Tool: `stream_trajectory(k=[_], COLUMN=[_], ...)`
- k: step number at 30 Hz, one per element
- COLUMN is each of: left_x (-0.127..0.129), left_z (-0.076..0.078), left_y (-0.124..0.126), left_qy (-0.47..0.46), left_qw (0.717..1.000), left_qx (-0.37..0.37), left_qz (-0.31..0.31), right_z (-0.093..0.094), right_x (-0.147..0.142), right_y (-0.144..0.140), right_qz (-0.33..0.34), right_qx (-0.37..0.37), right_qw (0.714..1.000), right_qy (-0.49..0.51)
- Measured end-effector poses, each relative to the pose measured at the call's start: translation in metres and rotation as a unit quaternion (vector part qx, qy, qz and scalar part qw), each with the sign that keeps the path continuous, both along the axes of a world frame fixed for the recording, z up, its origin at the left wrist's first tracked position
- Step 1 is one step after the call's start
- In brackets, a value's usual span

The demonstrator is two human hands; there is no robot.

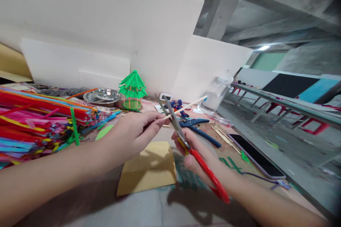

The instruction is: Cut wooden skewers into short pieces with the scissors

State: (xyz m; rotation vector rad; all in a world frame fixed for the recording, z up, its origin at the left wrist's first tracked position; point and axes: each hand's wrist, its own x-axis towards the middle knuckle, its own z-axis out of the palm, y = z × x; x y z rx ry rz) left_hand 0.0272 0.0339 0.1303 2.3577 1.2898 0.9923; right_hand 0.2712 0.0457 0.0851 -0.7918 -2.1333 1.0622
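My left hand (138, 129) pinches one end of a thin wooden stick (191, 104), which slants up to the right. In my right hand (195, 145) is a pair of scissors (206, 170) with red handles. Their metal blades stand apart, and the stick crosses between them close to my left fingertips. Below both hands lies a tan rectangular card (147, 170). Behind them stands a small pavilion model (133, 90) with a tiered green roof, thin stick posts and a green round base.
Bundles of colourful pipe cleaners (32, 124) fill the left side. A metal bowl (102, 95), a glue gun (179, 107), blue-handled pliers (202, 133), loose sticks (225, 138), a phone (255, 156) and a clear plastic jar (213, 95) surround the work. White boards (101, 25) rise behind.
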Motion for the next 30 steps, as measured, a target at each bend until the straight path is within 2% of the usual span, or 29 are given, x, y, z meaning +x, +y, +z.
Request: stream_trajectory(k=[13, 20, 30], left_x=[0.003, 0.005, 0.005], left_z=[-0.004, -0.002, -0.004], left_y=[-0.001, -0.003, -0.003], left_qy=[0.014, 0.028, 0.022], left_qw=[1.000, 0.999, 1.000], left_qx=[0.001, -0.009, -0.004], left_qz=[-0.022, -0.014, -0.013], right_z=[-0.004, -0.011, -0.006], right_x=[-0.001, -0.001, -0.001], right_y=[-0.002, 0.001, -0.001], right_qz=[0.039, 0.037, 0.027], right_qx=[-0.031, -0.029, -0.014], right_qw=[0.999, 0.999, 1.000], right_qy=[0.001, 0.020, 0.004])
